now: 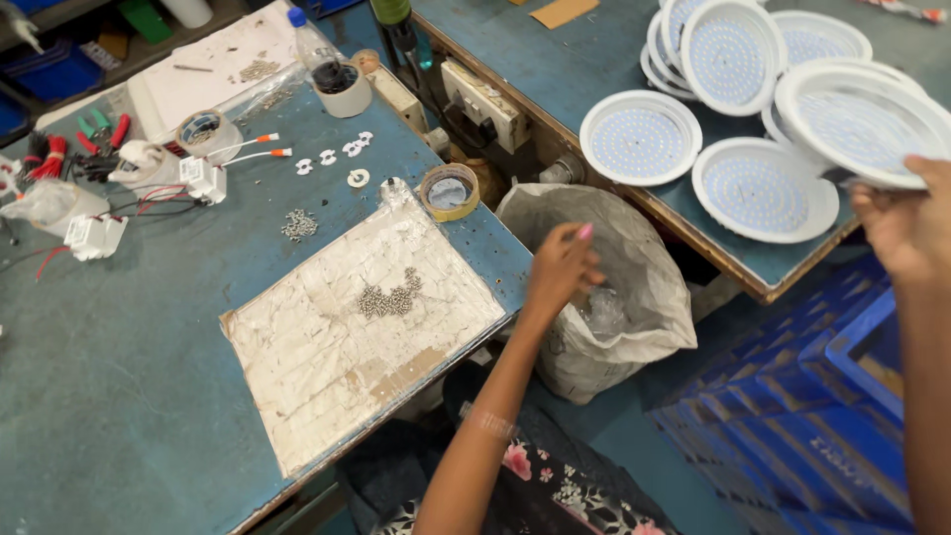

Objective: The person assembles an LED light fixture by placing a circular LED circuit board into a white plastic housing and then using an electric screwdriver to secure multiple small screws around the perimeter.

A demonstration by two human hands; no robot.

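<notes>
Loosely curled fingers are seen on the left hand [563, 266], which is reached down over the mouth of a grey sack [634, 287] standing in the gap between the two benches; nothing is visibly pinched between the fingertips, and whether some small clear piece is held beneath them cannot be told. Crumpled clear plastic [604, 312] is seen inside the sack, just below that hand. On the near bench, to the left, a worn cardboard sheet [347, 337] is laid against the right-hand edge, with a small heap of metal screws [388, 299] resting on it, and a roll of tape [448, 191] is set near the far right corner. Further right, round white LED lamp discs [639, 137] are spread along the near edge of the second bench. At the far right, one such disc, the held lamp [862, 119], is clasped by its rim in the right hand [906, 223], fingers closed about the edge, tilted and raised above the bench. As a judgement, the lamp is best kept level and gripped only by the rim, so that the face is not touched, while the sack's mouth is kept open and steady.
</notes>
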